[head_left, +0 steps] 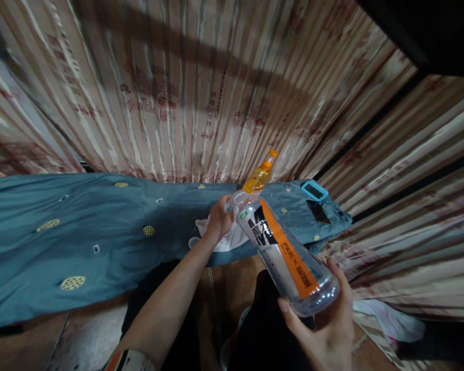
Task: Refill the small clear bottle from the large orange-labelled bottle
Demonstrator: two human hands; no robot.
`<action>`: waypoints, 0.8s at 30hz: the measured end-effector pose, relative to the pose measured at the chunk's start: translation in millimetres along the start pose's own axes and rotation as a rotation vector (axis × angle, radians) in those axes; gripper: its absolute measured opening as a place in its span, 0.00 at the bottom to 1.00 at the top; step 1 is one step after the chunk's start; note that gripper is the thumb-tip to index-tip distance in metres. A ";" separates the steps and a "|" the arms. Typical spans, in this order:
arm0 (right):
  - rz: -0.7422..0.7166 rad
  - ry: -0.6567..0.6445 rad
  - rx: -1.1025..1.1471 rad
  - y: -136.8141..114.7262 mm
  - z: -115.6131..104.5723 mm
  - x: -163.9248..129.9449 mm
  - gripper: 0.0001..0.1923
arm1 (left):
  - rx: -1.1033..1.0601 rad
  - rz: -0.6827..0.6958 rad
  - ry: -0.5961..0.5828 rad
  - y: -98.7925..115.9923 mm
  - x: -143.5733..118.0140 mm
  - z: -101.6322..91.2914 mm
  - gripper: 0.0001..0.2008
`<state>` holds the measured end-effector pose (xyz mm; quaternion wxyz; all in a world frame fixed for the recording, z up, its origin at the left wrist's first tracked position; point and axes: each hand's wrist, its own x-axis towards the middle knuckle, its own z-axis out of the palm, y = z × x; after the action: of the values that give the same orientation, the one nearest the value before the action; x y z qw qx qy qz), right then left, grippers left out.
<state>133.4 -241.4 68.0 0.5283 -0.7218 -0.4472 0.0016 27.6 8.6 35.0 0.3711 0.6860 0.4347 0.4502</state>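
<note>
A large clear plastic bottle (272, 252) with an orange and silver label lies tilted between my hands, its mouth pointing up and left. My right hand (328, 330) is wrapped round its base. At the neck, my left hand (221, 219) is closed with a small clear plastic piece (229, 206) at its fingertips; its exact kind is hard to make out. Below that hand a white cloth or bag (232, 241) rests on the blue fabric. A small clear round piece (194, 242) lies at its left edge. Just behind the bottle's mouth stands an orange pump bottle (258, 178).
Blue patterned fabric (112, 232) covers a long low surface ahead of me. On its right end lie a light-blue digital timer (314, 190) and a dark phone (318, 212). Patterned curtains (170, 103) hang behind and to the right. Pale cloth (390, 319) is at lower right.
</note>
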 end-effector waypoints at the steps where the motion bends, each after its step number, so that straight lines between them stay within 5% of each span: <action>1: 0.004 0.001 0.010 -0.2 0.0 0.2 0.53 | -0.004 -0.001 0.005 0.0 -0.1 0.0 0.14; 24: 0.031 -0.019 0.035 2.5 0.5 -1.5 0.54 | -0.015 0.005 0.020 -1.7 -0.7 0.7 0.12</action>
<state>133.9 -242.1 65.2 0.5368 -0.7191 -0.4406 0.0245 27.6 8.6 33.0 0.3706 0.6800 0.4332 0.4610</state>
